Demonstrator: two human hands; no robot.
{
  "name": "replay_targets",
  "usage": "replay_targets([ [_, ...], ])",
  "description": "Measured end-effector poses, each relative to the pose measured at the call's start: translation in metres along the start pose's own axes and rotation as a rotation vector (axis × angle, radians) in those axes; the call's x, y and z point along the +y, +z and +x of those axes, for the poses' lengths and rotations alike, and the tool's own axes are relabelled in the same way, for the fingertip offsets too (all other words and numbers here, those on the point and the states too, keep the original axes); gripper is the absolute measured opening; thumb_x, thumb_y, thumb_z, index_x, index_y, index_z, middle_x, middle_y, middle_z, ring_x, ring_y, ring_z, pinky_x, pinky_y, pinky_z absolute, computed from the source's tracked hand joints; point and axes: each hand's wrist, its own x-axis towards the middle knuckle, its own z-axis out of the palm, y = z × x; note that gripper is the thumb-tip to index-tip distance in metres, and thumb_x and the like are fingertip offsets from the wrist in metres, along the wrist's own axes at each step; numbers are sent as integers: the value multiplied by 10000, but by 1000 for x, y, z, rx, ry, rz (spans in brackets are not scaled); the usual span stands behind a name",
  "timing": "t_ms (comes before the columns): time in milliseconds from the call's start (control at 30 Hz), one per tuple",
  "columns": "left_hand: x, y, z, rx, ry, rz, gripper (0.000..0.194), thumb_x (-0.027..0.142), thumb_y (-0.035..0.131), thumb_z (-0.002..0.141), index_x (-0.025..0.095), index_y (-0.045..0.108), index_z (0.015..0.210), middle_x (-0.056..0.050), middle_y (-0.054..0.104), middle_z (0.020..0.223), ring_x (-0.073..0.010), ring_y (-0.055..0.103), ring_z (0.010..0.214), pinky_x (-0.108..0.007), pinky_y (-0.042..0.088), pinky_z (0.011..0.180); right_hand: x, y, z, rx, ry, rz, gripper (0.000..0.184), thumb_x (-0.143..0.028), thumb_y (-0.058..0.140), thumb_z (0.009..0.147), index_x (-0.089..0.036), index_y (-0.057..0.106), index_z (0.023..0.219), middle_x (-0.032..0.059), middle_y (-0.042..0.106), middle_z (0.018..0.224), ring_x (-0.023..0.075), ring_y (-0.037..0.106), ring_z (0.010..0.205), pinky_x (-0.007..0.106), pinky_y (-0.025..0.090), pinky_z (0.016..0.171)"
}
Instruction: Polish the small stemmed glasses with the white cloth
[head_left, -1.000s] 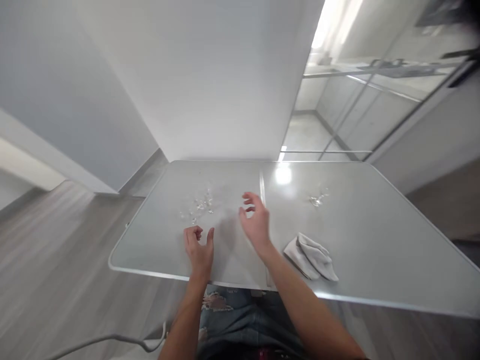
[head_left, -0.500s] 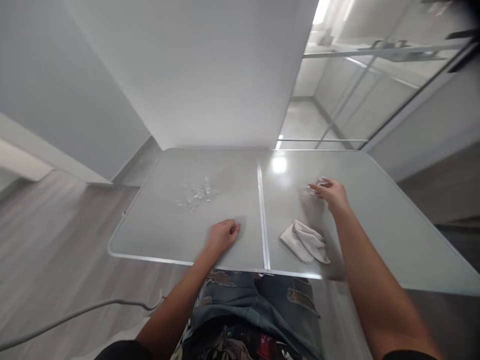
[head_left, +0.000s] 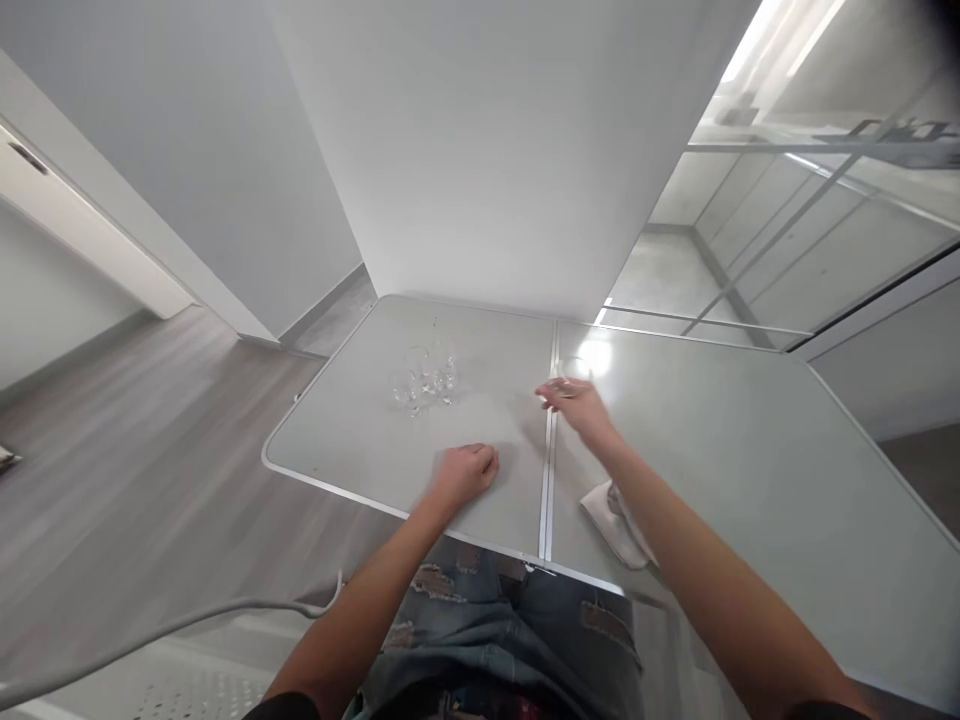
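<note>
Glass (head_left: pixel 575 368) moved left in right fingers (head_left: pixel 553 398); left fingers (head_left: pixel 487 463) curled; right forearm (head_left: pixel 694 535) overlaps cloth (head_left: pixel 611 527)

Counting two hands: one left hand (head_left: pixel 469 472), one right hand (head_left: pixel 579 405). One clear glass (head_left: pixel 576 368) in the right hand. Farther left, a cluster of glasses (head_left: pixel 425 382), at least three, too see-through and overlapped for an exact count. One table (head_left: pixel 720 450), made up of two panels. Near and right of the middle, one cloth (head_left: pixel 611 525), partly hidden. Near left, one cable (head_left: pixel 247 605). At the near edge, one pair of jeans (head_left: pixel 491 610).
</note>
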Motion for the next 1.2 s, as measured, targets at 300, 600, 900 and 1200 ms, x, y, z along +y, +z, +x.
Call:
replay_targets([
  [300, -2, -3, -2, 29, -54, -6, 239, 201, 503, 913, 209, 601, 695, -50, 633, 679, -157, 550, 614, -284, 276, 583, 0, 130, 12, -138, -25, -63, 227, -401, 693, 771, -184, 704, 708, 35, 694, 620, 185, 660, 605, 268, 488, 591],
  [600, -5, -7, -4, 92, -54, -131, 290, 250, 490, 911, 215, 535, 626, -26, 572, 625, -148, 506, 594, -262, 305, 601, -9, 150, 13, -78, -100, -235, 104, -187, 692, 819, -160, 748, 903, -33, 695, 678, 139, 656, 687, 258, 501, 749],
  [900, -7, -6, -3, 167, -1, -140, 389, 345, 529, 924, 214, 450, 565, 6, 469, 554, -130, 427, 530, -263, 306, 570, -27, 17, -118, 186, -117, -483, 233, -186, 613, 853, -282, 698, 1047, -22, 732, 864, 200, 668, 797, 309, 496, 794],
  [1200, 38, -1, 29, 399, -179, -281, 313, 400, 509, 967, 222, 487, 711, -3, 525, 673, -149, 498, 641, -280, 411, 677, 32, -91, -185, 266, 16, -727, 84, -303, 619, 854, -241, 676, 862, 75, 691, 871, 249, 624, 837, 338, 453, 760],
])
